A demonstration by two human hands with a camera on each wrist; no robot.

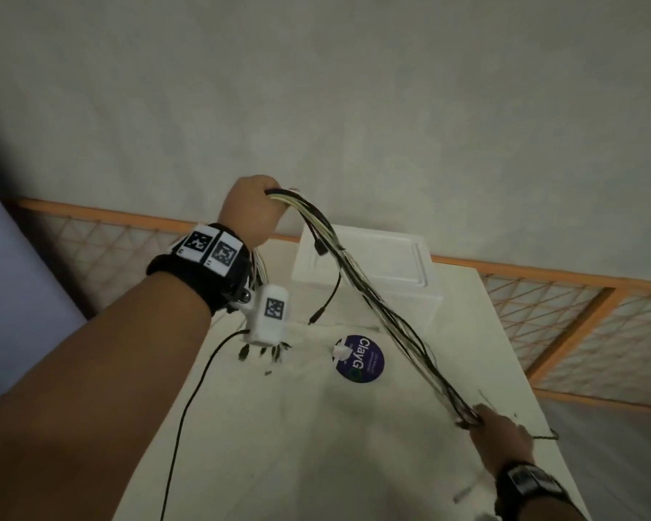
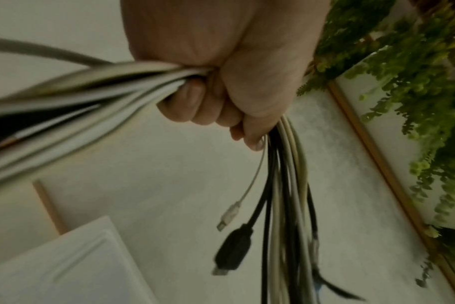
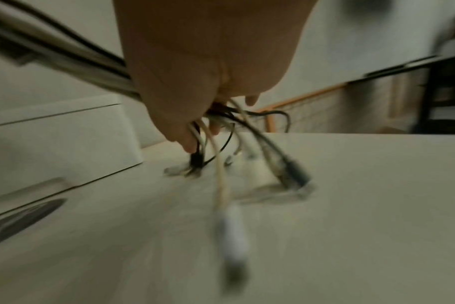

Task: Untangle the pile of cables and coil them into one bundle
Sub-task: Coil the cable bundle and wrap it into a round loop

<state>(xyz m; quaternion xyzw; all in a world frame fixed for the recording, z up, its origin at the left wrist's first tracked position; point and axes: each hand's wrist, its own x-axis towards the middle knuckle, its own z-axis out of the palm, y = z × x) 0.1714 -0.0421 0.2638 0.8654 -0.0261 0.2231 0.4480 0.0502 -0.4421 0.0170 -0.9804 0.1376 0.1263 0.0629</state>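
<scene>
A bundle of black and white cables (image 1: 369, 295) stretches in the air between my two hands. My left hand (image 1: 254, 208) is raised high and grips one end in a fist (image 2: 221, 86), with plug ends (image 2: 234, 251) hanging below it. My right hand (image 1: 500, 430) is low near the table's right edge and grips the other end of the cables (image 3: 210, 117). Loose ends with connectors (image 3: 291, 174) trail from it onto the table, blurred. One thin black cable (image 1: 188, 408) runs down over the table's near edge.
A white table (image 1: 297, 445) is under my hands. A white box (image 1: 373, 265) stands at its far end, with a round purple sticker (image 1: 361, 359) in front of it. An orange-framed lattice panel (image 1: 579, 317) runs along the wall. Green plants (image 2: 403, 82) show in the left wrist view.
</scene>
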